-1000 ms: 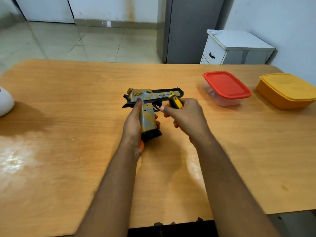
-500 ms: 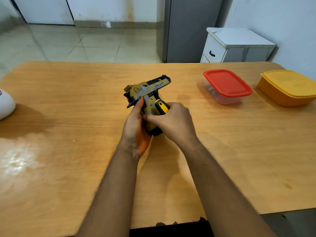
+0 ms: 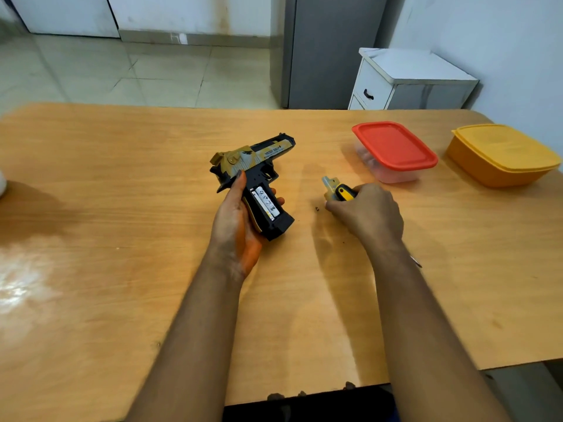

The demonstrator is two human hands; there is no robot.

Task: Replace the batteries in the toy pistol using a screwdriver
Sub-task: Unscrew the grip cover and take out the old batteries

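Note:
My left hand grips the handle of the gold and black toy pistol above the middle of the table, barrel pointing away to the right. The handle's compartment lies uncovered, and a white battery shows inside. To the right, my right hand holds the yellow and black screwdriver together with the tan battery cover, low over the table. A tiny dark screw lies on the wood just left of that hand.
A clear box with a red lid and a yellow lidded box stand at the table's back right. A white object pokes in at the left edge. The wooden table has a near edge close to my body.
My right hand has pulled away to the right with the screwdriver and the cover, leaving the battery compartment uncovered. My left hand has tilted the pistol slightly.

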